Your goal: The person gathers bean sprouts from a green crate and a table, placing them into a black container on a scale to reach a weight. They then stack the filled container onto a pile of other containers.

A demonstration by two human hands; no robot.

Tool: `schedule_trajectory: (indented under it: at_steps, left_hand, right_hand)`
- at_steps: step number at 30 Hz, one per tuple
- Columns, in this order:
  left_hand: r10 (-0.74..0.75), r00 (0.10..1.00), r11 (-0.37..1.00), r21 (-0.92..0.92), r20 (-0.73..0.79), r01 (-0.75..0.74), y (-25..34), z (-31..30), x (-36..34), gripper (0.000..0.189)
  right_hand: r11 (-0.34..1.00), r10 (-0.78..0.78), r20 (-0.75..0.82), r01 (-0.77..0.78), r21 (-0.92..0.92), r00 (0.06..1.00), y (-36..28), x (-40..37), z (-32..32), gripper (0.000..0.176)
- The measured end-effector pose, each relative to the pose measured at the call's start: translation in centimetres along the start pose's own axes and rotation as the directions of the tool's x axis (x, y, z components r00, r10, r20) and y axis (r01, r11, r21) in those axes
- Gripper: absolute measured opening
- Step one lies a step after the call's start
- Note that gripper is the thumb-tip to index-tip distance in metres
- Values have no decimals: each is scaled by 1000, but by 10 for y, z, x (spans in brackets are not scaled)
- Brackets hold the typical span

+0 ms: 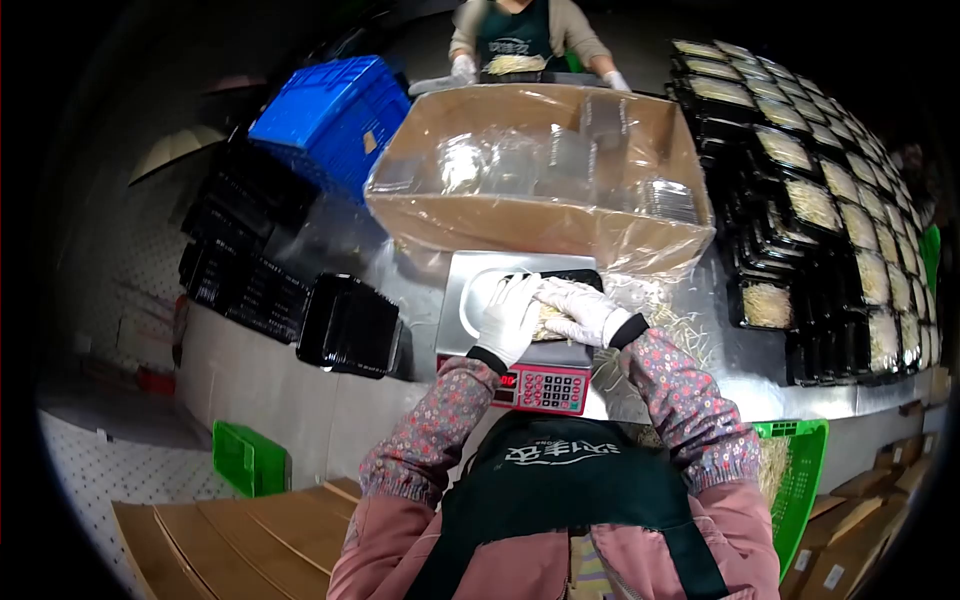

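Observation:
My left hand (508,318), in a white glove, lies over the left side of a black tray (572,276), its fingers stretched forward. From the right, my right hand (584,311), also gloved, rests on the tray's contents with its fingers laid out toward the left hand. Pale, thin bean sprouts (549,326) show between the two hands. Under the tray is the metal platform of a digital scale (464,285) with a red keypad panel at the front. My hands hide much of the tray.
A plastic-lined cardboard box (480,222) with clear lids stands behind the scale. Empty black trays (348,325) are at left, near a blue crate (335,120). Filled packs (768,304) are stacked at right. Loose sprouts (680,340) litter the table. A co-worker (520,35) stands opposite.

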State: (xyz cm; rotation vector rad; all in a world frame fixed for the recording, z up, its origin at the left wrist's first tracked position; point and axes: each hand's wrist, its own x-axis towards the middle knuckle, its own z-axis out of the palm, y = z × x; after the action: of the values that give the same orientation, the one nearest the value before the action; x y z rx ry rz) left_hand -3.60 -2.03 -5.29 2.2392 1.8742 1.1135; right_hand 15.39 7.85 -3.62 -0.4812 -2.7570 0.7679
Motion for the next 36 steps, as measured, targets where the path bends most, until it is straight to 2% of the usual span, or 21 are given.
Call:
schedule_trajectory:
  at_steps: [1, 2, 3, 5, 6, 9, 10, 13, 16, 19, 21, 23, 24, 26, 27, 28, 29, 30, 31, 33, 36]
  left_hand:
    - [-8, 1000, 1000, 19, -4, 9, 5, -1, 2, 40]
    - [-16, 1000, 999, 29, 18, 15, 5, -1, 1, 40]
    - [-26, 999, 999, 39, 39, 25, 2, 1, -2, 39]
    - [1, 999, 993, 120, 42, -6, 2, 1, 0, 36]
    - [-16, 998, 994, 107, 63, 9, 7, -2, 4, 35]
    - [-50, 995, 991, 125, 90, 38, 15, -6, 11, 31]
    - [-58, 994, 989, 139, 92, 45, 17, -6, 13, 31]
    - [-21, 999, 988, 155, 49, 13, 11, 0, 8, 30]
    - [-46, 998, 995, 95, 43, 42, 10, -3, 9, 30]
    - [-159, 986, 982, -107, -43, 154, 7, -7, 5, 32]
    - [-217, 971, 944, -273, -100, 183, -2, -9, 0, 38]
    - [-318, 933, 855, -477, -171, 204, -15, -1, -7, 42]
    - [-395, 908, 763, -602, -141, 238, -17, -2, -9, 42]
    - [-422, 895, 734, -633, -143, 245, -30, 5, -13, 41]
    - [-436, 889, 720, -648, -142, 249, -34, 8, -15, 40]
    - [-392, 907, 799, -546, -156, 252, -31, 7, -14, 41]
    - [-345, 924, 866, -434, -163, 247, -20, 3, -12, 41]
    - [-295, 941, 920, -315, -165, 233, -8, -1, -7, 42]
    - [-315, 945, 901, -337, -82, 271, 8, -5, -3, 45]
    - [-75, 997, 997, -14, -8, 75, 9, -8, -2, 45]
    - [-5, 995, 1000, -10, 102, 6, 1, -14, -2, 45]
  right_hand:
    - [999, 12, 20, -12, 30, 1000, -2, 0, -8, 64]
    - [998, 36, 19, -35, -56, 999, -6, -1, -18, 68]
    - [994, 4, -74, -13, -112, 997, -3, -6, -20, 68]
    - [941, 66, -125, -103, -322, 990, -8, -19, -37, 67]
    - [909, 119, -167, -175, -377, 979, -13, -24, -42, 53]
    - [865, 349, -142, -377, -331, 926, -12, -31, -40, 34]
    - [884, 290, -221, -349, -312, 931, 9, -33, -21, 22]
    - [901, 322, -242, -375, -220, 915, 8, -39, -26, 20]
    - [896, 371, -237, -413, -164, 898, -11, -54, -71, 21]
    - [905, 379, -276, -416, -90, 883, 6, -81, -98, 23]
    - [842, 487, -268, -529, -108, 831, 27, -94, -96, 30]
    - [737, 559, -125, -561, -378, 820, 40, -103, -95, 36]
    - [756, 517, -150, -532, -383, 843, 37, -101, -94, 39]
    - [788, 428, -199, -472, -395, 882, 20, -86, -93, 47]
    - [816, 485, -130, -501, -289, 865, 4, -66, -94, 62]
    - [891, 341, -241, -394, -227, 909, -6, -51, -82, 73]
    - [916, 298, -217, -342, -210, 930, -28, -32, -79, 81]
    - [954, 162, -281, -223, -201, 946, -33, -18, -59, 85]
    - [948, 182, -198, -226, -226, 963, -51, -3, -52, 92]
    - [900, 202, -98, -225, -374, 974, -59, 15, -36, 97]
    - [830, 441, 65, -379, -410, 895, -31, 16, -41, 100]
